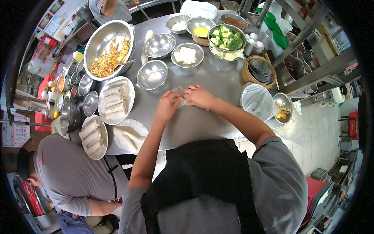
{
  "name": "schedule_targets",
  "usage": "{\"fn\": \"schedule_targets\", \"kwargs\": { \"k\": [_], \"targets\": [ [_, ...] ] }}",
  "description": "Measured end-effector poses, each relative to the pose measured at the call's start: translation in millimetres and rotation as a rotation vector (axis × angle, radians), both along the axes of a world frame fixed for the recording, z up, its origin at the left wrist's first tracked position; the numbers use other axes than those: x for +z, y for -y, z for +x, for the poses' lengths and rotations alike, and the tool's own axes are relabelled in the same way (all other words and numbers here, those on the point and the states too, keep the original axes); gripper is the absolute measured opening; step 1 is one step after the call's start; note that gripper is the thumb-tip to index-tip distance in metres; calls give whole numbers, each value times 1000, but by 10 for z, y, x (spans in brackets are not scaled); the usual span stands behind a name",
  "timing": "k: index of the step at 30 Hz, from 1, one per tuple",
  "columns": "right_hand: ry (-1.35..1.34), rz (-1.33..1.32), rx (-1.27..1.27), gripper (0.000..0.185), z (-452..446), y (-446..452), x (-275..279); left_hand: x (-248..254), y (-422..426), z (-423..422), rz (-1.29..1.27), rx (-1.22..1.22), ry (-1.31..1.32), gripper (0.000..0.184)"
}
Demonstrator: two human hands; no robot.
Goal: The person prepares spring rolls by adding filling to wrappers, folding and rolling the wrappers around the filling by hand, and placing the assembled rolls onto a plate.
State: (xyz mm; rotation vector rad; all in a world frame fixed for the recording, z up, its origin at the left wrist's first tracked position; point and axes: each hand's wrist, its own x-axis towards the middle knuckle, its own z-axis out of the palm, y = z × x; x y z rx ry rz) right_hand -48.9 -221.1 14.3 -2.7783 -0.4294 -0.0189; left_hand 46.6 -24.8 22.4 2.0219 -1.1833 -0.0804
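Between my hands, on the steel table, is a thin whitish spring roll wrapper (180,92), partly covered by my fingers. My left hand (168,104) has its fingers bent and closed on the wrapper's left side. From the other side, my right hand (198,96) pinches the wrapper's right edge with curled fingers. Whether filling lies inside is hidden. To the left, an oval plate (129,104) carries several rolled spring rolls (115,99), and a second plate (104,146) holds more. A folded stack of wrappers (130,138) lies on a round sheet near the front edge.
A large bowl (129,33) of shredded filling stands back left. Steel bowls (159,45) with tofu, broccoli, yellow liquid and eggs line the back. A bamboo steamer (246,74) and a plastic-covered container (257,102) sit right. A co-worker (74,171) bends down at left; another person (113,11) stands behind.
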Motion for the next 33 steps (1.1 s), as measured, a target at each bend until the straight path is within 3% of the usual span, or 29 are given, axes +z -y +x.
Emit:
{"fn": "schedule_targets", "kwargs": {
  "k": [1,4,7,13,21,27,33],
  "targets": [
    [4,9,-7,40,-1,-11,-8,42,9,-128,75,-7,-91,30],
    [-4,54,-29,41,-7,-11,24,-23,3,-243,127,71,77,39],
    [6,124,-44,43,-19,2,4,-94,-25,-253,156,76,78,43],
    [129,81,-79,44,-142,-75,110,-219,-41,-149,92,-13,8,43],
    [173,147,-58,36,-78,-62,-127,-178,-71,-295,183,83,159,42],
    [20,293,-64,39,21,3,-118,-241,-84,-264,128,90,119,42],
    [-365,330,-1,36,461,250,166,-249,-146,-352,65,161,79,40]
  ]
}}
